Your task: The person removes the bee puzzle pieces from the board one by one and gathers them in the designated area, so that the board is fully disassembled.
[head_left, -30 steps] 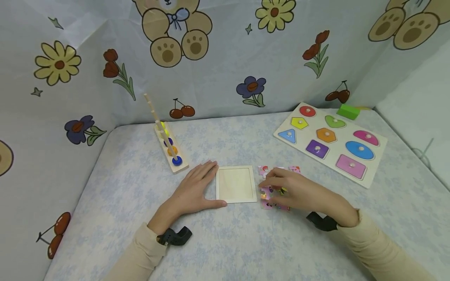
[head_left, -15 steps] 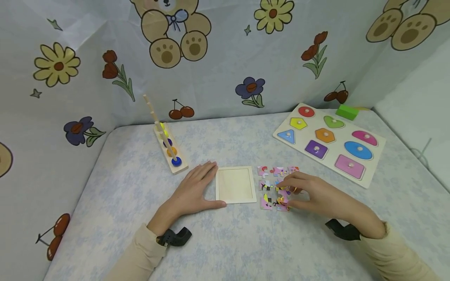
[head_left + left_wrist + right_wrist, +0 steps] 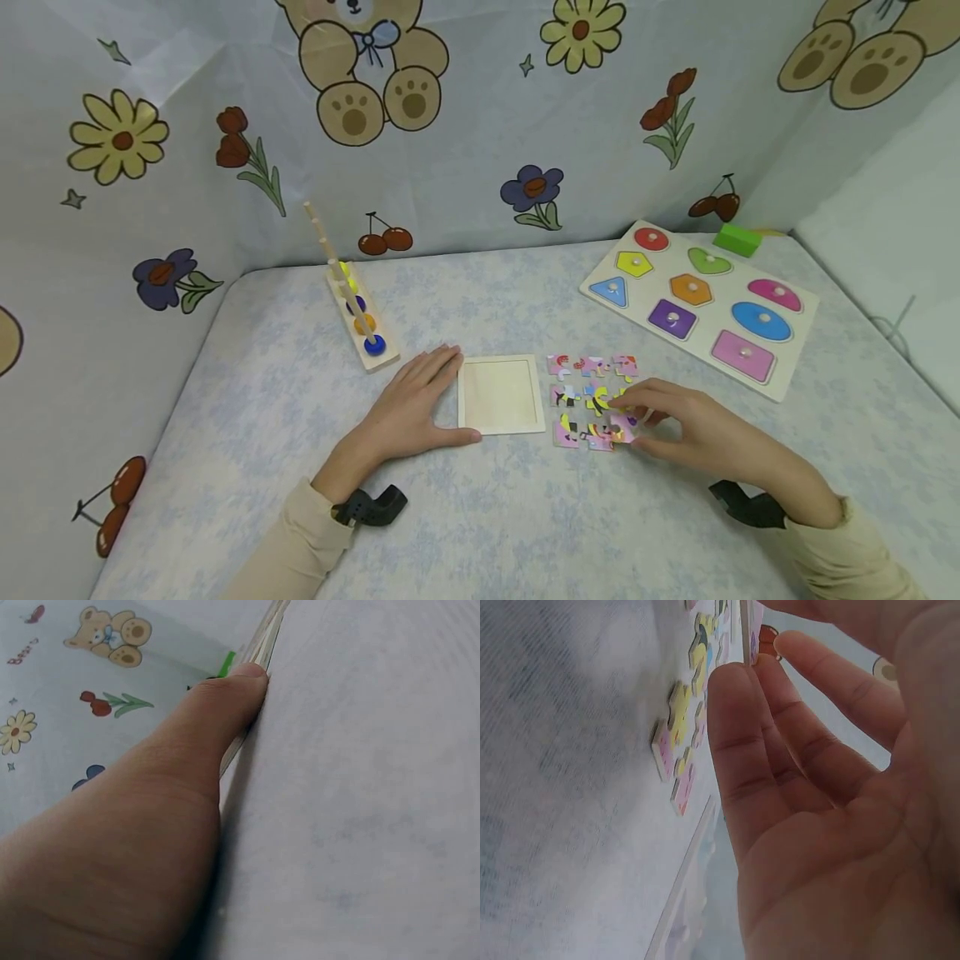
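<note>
My left hand (image 3: 412, 404) lies spread with straight fingers along the left side of a square wooden puzzle tray (image 3: 501, 396), its thumb at the near edge. In the left wrist view the thumb (image 3: 225, 701) touches the tray's side. My right hand (image 3: 701, 429) pinches a pink jigsaw piece (image 3: 622, 429) between thumb and fingertips; in the right wrist view this piece (image 3: 748, 634) stands on edge in the grip. Beneath and beside it, several pink and yellow jigsaw pieces (image 3: 596, 400) lie in rows right of the tray. Some are partly covered by the fingers.
A knobbed shape board (image 3: 647, 310) lies at the back right, with a green block (image 3: 738, 240) behind it. At the back left stands a wooden peg stand (image 3: 381, 361) with coloured rings. A printed cloth (image 3: 450, 158) hangs behind the table.
My right hand has moved right across the jigsaw pieces with the pink piece, uncovering more of the rows. The left hand has stayed at the tray.
</note>
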Tool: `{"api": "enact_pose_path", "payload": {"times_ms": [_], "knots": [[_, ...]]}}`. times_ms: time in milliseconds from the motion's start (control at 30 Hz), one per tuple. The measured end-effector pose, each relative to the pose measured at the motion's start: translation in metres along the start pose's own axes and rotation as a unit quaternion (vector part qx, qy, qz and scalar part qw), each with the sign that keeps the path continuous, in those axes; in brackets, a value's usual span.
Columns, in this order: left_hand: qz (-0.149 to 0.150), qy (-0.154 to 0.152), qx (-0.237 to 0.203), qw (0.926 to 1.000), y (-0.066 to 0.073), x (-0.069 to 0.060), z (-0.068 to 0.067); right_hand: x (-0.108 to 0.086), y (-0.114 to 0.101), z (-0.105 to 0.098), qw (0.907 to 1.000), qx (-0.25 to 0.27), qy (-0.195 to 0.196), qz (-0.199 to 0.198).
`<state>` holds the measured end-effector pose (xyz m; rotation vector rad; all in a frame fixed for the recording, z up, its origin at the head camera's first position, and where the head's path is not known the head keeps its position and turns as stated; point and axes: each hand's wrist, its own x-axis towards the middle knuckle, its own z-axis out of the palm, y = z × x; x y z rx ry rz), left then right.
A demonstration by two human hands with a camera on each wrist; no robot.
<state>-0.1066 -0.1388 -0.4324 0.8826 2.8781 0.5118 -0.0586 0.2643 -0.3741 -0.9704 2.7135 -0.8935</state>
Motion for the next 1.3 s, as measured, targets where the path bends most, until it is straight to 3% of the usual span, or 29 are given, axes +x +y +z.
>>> {"api": "enact_pose_path", "payload": {"times_ms": [500, 1100, 1300], "knots": [[0.001, 0.0, -0.007, 1.0, 0.001, 0.0, -0.001, -0.013, 0.019, 0.0, 0.9999, 0.004, 0.0, -0.015], [0.006, 0.01, -0.004, 0.9999, -0.002, -0.003, 0.001, -0.015, 0.024, 0.003, 0.9997, 0.011, -0.021, 0.005], [0.006, 0.016, -0.016, 0.9997, -0.002, -0.003, 0.002, -0.015, 0.022, 0.0, 0.9999, 0.002, 0.015, -0.001]]}}
